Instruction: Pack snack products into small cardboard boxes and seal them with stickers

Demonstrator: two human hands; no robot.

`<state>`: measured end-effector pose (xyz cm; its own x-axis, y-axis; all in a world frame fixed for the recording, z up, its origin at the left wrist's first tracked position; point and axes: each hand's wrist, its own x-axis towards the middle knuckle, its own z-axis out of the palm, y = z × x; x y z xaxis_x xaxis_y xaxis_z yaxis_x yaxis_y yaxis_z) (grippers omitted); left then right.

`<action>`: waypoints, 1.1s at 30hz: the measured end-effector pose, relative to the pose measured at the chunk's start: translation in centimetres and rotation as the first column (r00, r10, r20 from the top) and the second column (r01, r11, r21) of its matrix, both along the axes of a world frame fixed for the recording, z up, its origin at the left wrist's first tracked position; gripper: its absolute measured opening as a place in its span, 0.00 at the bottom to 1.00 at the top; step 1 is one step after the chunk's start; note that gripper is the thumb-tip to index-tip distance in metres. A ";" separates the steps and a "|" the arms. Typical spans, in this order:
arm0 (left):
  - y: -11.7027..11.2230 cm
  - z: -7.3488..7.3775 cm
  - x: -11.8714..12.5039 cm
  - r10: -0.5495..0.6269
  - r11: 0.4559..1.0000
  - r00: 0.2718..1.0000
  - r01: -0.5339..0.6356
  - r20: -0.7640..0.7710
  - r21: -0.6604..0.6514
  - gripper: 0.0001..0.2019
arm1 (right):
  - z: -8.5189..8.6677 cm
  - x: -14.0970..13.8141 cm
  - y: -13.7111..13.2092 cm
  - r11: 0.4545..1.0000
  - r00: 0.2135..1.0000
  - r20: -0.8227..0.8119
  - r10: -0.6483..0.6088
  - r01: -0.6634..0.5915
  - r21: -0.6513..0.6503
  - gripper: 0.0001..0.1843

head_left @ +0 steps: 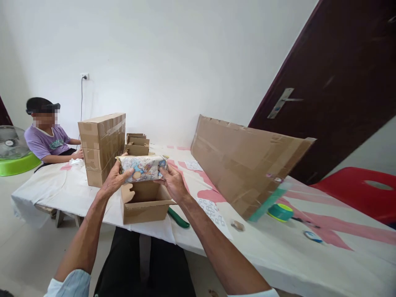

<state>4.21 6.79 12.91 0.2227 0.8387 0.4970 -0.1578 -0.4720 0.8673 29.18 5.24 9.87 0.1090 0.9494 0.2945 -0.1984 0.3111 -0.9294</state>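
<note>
Left hand (115, 180) and right hand (172, 184), fingers (126, 175) clamped on the wrapped packet (142, 168), one at each end, long axis crosswise between them. The open carton (145, 209) sits directly beneath the fingers, on the bench (278, 245).

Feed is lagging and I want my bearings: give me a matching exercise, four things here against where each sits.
Things:
1. colourful printed wrapped package
2. open brown cardboard box
3. green elongated handle
4. green tape roll

Places:
A. beside the low corner of the leaning flat cardboard sheet
B. held between left hand and right hand
C. directly under the package
D. lying just right of the open box

Pairs: 1-B, 2-C, 3-D, 4-A
</note>
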 end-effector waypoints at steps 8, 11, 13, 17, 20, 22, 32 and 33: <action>2.9 -5.6 -1.3 0.006 0.963 0.991 -0.042 -0.133 -0.266 0.37 | -4.7 0.1 1.4 0.972 0.995 0.060 0.085 -0.070 -0.224 0.19; 3.4 -6.7 -1.3 0.022 0.951 0.990 -0.064 -0.140 -0.302 0.36 | -5.5 0.2 1.5 0.961 0.992 0.078 0.096 -0.072 -0.266 0.18; 3.4 -7.0 -1.3 0.040 0.948 0.990 -0.080 -0.135 -0.309 0.35 | -5.7 0.2 1.7 0.958 0.992 0.082 0.094 -0.068 -0.280 0.18; 3.2 -7.0 -1.2 0.058 0.948 0.992 -0.090 -0.114 -0.305 0.33 | -5.5 0.1 1.6 0.960 0.993 0.085 0.081 -0.055 -0.276 0.19; 2.9 -6.6 -1.0 0.062 0.954 0.994 -0.086 -0.091 -0.287 0.34 | -4.9 0.0 1.2 0.968 0.993 0.085 0.079 -0.056 -0.245 0.20; 2.7 -6.2 -0.8 0.069 0.960 0.995 -0.086 -0.071 -0.265 0.34 | -4.3 0.1 1.0 0.975 0.993 0.082 0.080 -0.061 -0.215 0.21; 2.4 -1.4 -0.5 0.072 0.995 0.997 -0.071 0.019 -0.073 0.30 | 0.2 0.6 1.1 0.999 0.998 0.058 0.037 -0.035 -0.027 0.30; 2.3 -0.9 -0.4 0.069 0.996 0.997 -0.068 0.018 -0.061 0.30 | 0.7 0.6 1.1 0.999 0.998 0.056 0.030 -0.030 -0.015 0.31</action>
<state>3.77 9.12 12.04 0.1538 0.8805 0.4485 -0.1446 -0.4289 0.8917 29.79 6.36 10.53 0.0640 0.9560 0.2863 -0.1547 0.2929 -0.9435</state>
